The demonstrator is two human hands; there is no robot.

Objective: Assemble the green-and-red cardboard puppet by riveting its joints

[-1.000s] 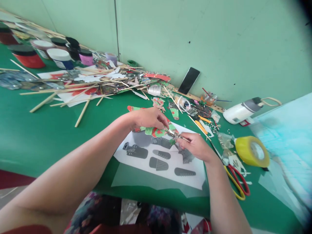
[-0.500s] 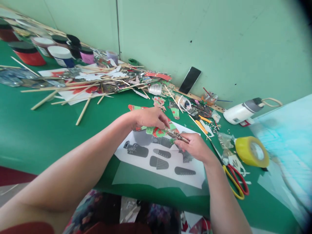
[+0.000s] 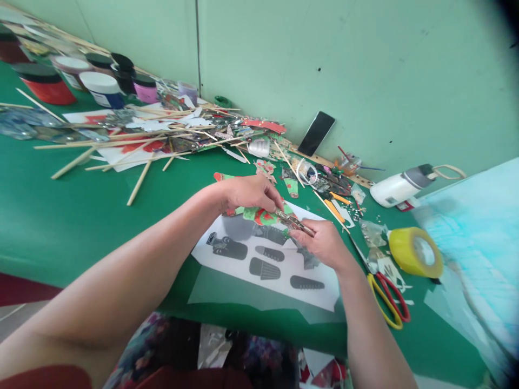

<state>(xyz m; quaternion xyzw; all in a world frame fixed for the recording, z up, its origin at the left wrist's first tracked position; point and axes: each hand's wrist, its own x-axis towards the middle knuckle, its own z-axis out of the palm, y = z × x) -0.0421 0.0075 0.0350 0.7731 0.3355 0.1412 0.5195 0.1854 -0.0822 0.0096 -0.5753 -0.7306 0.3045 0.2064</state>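
We see the right hand [image 3: 322, 240] wrapped around a metal tool [image 3: 292, 221], the left hand [image 3: 254, 193] pinching a painted piece [image 3: 265, 217] over a printed sheet [image 3: 275, 288] near the tabletop's [image 3: 101, 227] front edge. A loosened pinch could let the piece twist (perhaps creasing it). A pale green wall [image 3: 259, 54] backs the rear edge.

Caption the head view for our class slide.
Left hand holds a patterned piece, right hand a metal tool, above a printed sheet.
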